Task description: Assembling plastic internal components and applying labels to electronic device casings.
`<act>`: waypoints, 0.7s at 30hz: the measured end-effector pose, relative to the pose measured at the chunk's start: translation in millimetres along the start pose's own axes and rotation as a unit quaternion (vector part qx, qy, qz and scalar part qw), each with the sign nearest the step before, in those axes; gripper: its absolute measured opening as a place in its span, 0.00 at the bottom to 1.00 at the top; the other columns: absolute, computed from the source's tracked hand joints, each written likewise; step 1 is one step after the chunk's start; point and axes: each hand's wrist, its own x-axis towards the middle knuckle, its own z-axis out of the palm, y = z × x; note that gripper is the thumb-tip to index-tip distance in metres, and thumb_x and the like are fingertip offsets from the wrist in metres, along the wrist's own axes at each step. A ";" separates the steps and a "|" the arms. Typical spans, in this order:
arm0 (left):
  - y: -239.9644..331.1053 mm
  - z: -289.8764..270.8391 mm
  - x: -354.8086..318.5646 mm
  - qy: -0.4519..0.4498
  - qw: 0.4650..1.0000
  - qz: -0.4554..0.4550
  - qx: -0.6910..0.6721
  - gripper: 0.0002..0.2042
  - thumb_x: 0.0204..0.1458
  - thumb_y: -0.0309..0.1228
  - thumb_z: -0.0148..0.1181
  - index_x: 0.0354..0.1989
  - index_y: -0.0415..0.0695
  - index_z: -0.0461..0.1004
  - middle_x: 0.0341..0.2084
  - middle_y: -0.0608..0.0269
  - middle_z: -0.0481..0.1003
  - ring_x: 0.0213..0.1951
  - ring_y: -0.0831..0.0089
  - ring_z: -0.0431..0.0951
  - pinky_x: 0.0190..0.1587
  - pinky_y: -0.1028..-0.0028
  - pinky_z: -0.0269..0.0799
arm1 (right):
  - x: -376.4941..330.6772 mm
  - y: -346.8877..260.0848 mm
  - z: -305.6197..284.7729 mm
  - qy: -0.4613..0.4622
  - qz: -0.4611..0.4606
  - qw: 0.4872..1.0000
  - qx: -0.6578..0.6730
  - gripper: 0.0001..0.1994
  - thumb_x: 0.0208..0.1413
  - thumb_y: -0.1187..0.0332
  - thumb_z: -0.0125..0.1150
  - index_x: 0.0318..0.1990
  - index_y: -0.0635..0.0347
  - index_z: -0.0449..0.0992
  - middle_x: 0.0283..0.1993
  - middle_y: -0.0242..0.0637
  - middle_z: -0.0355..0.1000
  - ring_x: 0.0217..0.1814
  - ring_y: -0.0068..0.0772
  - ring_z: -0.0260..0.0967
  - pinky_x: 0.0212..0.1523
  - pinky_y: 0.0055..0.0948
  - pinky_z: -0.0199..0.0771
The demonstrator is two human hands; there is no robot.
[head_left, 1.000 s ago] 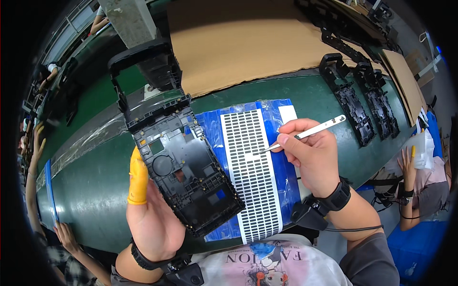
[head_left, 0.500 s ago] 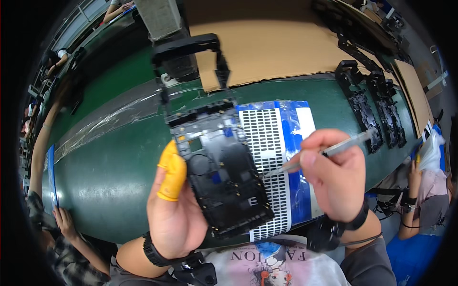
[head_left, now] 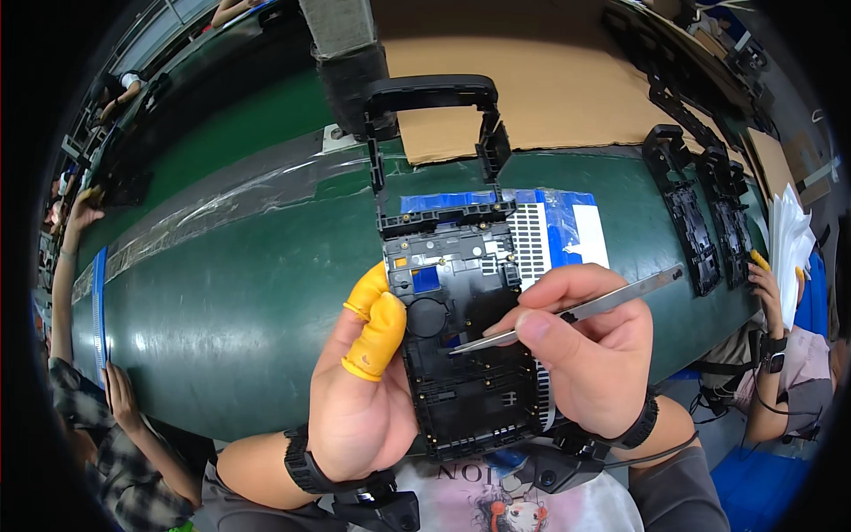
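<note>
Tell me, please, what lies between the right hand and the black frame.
The head view shows tweezers: the right hand holds them, their tips over the black frame; whether they touch is unclear.

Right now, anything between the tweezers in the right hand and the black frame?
Nothing visible. The right hand holds the tweezers, tip over the frame; contact can't be told. The left hand holds the frame's left side, clear of the tip.
</note>
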 end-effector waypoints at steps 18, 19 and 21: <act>-2.3 2.6 -1.9 0.009 0.997 0.019 0.069 0.20 0.54 0.39 0.39 0.52 0.41 0.53 0.47 0.55 0.62 0.47 0.65 0.65 0.49 0.66 0.62 | 1.1 2.9 2.8 -0.007 -0.009 1.000 -0.018 0.09 0.45 0.80 0.54 0.36 0.70 0.68 0.33 0.38 0.68 0.33 0.21 0.67 0.35 0.16 0.67; -2.0 2.2 -1.6 0.008 0.997 0.018 0.070 0.20 0.54 0.39 0.39 0.52 0.41 0.53 0.47 0.55 0.62 0.47 0.65 0.65 0.49 0.66 0.62 | 1.8 3.0 2.7 -0.008 -0.008 1.000 -0.018 0.09 0.45 0.80 0.54 0.36 0.70 0.68 0.33 0.38 0.68 0.33 0.21 0.67 0.35 0.16 0.67; -0.6 -0.1 -0.7 0.005 0.999 0.013 0.035 0.19 0.53 0.35 0.41 0.52 0.42 0.54 0.46 0.56 0.63 0.47 0.67 0.66 0.48 0.67 0.63 | 3.2 3.2 2.3 -0.010 -0.009 1.000 -0.010 0.09 0.45 0.80 0.54 0.36 0.69 0.68 0.32 0.38 0.68 0.33 0.21 0.67 0.34 0.16 0.67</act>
